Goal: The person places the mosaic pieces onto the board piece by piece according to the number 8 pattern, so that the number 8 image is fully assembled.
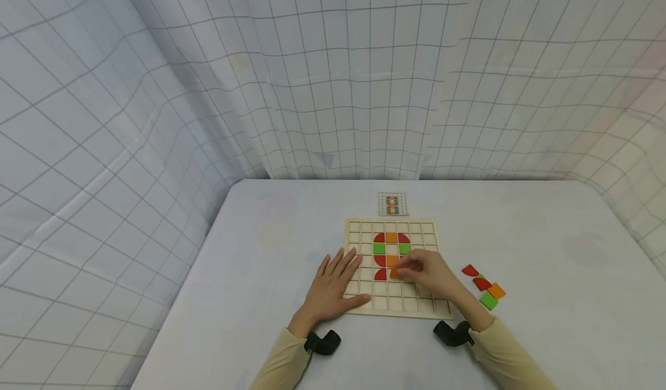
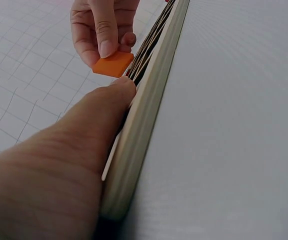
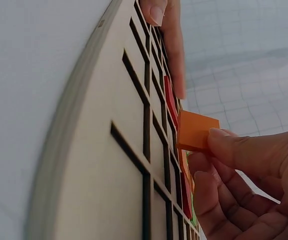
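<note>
A wooden grid board lies on the table, with red, orange and green tiles set in its middle cells. My right hand pinches an orange square tile between thumb and fingers, its edge right at the board's cells. Beside it are a red quarter-round tile and another orange tile. Spread flat over the board's left edge, my left hand rests with straight fingers and the thumb along the near side. Some tiles are hidden behind the right hand.
Right of the board lies a loose group of tiles, among them a red one, an orange one and a green one. A small pattern card lies beyond the board. Gridded white curtains hang behind the table.
</note>
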{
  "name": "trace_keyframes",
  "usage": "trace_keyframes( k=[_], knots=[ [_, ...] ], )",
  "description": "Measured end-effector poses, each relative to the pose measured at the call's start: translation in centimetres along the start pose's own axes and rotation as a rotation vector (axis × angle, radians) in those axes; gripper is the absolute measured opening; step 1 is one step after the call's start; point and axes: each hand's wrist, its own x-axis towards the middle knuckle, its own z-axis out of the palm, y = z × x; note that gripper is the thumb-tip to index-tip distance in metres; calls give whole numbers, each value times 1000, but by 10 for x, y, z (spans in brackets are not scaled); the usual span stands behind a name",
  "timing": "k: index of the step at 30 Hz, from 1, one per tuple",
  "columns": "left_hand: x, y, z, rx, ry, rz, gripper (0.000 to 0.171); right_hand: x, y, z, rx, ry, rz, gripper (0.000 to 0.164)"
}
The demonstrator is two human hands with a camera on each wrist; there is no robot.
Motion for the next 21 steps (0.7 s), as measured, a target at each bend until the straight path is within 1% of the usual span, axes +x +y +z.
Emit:
trace_keyframes(
  k=[7, 10, 16, 21],
  knots=[
    [0, 1, -1, -12, 5, 2, 84, 6, 0, 5, -37, -32, 16, 5],
    [0, 1, -1, -11, 5, 0, 83, 7, -1, 7, -56, -25, 26, 4],
    [-1, 1, -1, -18, 7, 1, 83, 8, -2, 10, -92, 6, 19, 2],
    [0, 1, -1, -11, 5, -1, 84, 8, -4, 12, -124, 8, 13, 5]
  ],
)
